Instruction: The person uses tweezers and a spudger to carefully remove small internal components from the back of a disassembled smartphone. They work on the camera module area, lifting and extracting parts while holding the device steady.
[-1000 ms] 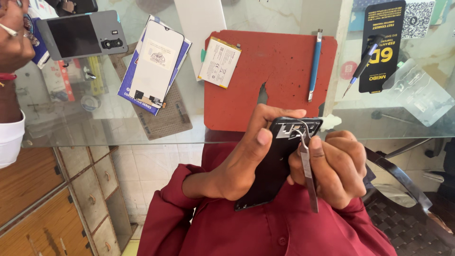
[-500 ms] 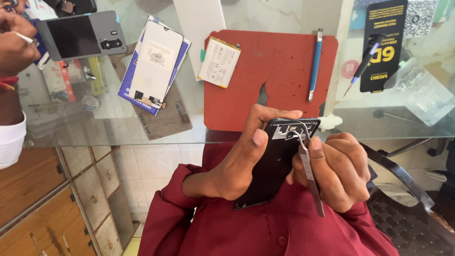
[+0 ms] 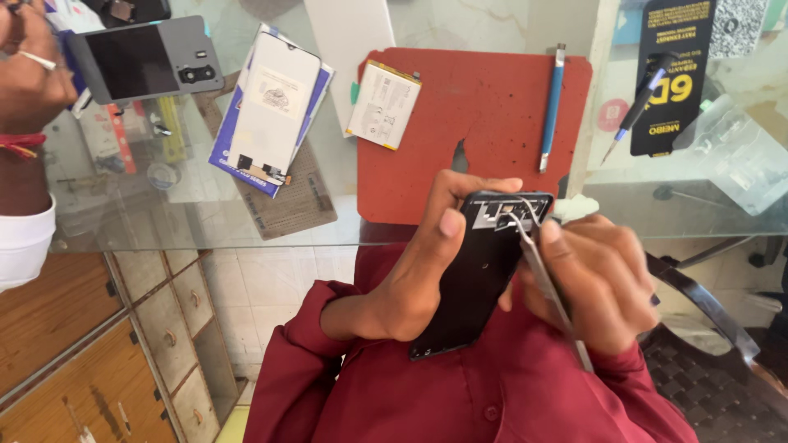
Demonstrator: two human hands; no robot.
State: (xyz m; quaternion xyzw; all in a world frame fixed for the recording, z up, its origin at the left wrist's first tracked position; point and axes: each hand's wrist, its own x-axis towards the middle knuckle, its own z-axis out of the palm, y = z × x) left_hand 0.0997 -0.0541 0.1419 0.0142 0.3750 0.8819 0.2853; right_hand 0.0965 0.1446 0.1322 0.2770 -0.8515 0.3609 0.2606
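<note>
My left hand [image 3: 410, 275] grips an opened black phone frame [image 3: 480, 271], thumb on its upper edge, holding it tilted above my lap in front of the glass counter's edge. My right hand [image 3: 603, 279] pinches metal tweezers [image 3: 546, 287], whose tip touches the parts at the phone's top end. Both hands are close together over my maroon shirt.
On the glass counter [image 3: 205, 221] lie a red mat [image 3: 484, 107], a white battery [image 3: 383, 104], a blue tool [image 3: 552, 107], a black screwdriver [image 3: 636, 102] on a black package, a white screen panel [image 3: 271, 107] and a grey phone [image 3: 144, 59]. Another person's hand [image 3: 29, 78] is at the far left. Wooden drawers [image 3: 90, 344] stand below.
My hands and the phone have barely shifted; the tweezers stay at the phone's top end. The other person's hand at the far left has moved slightly.
</note>
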